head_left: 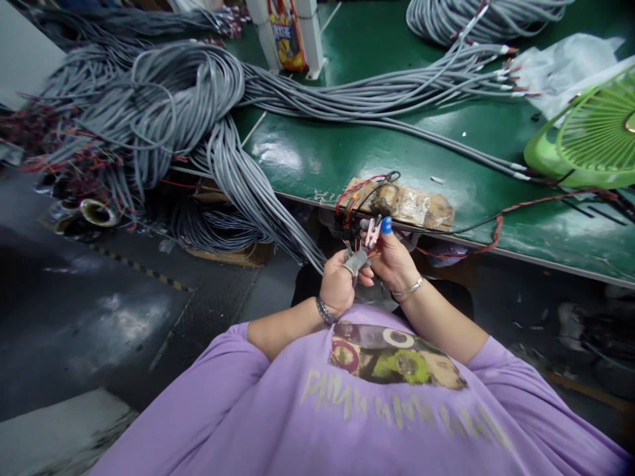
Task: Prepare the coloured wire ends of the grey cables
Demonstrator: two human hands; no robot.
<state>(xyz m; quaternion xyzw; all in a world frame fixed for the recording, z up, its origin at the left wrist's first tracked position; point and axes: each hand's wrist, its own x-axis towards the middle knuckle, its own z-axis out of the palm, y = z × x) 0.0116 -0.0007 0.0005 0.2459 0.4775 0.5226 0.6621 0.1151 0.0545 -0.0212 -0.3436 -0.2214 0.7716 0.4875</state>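
Close in front of my body, my left hand (338,283) is closed around the end of a grey cable, its thumb wrapped in a grey cover. Thin coloured wires (353,247) fan out above those fingers. Touching it on the right, my right hand (395,263) pinches a small pale pink clip-like piece (372,234) against the wires. A blue cover sits on the right thumb. The exact kind of the pink piece is too small to tell. Just beyond the fingers, a worn, tape-wrapped block (409,203) lies on the bench edge with red and black leads on it.
Grey cables in a large bundle (188,99) spread across the green bench (292,155) and hang over its front edge at left. A green fan (590,135) stands at right, near a clear plastic bag (560,66). Another cable coil (476,23) lies behind.
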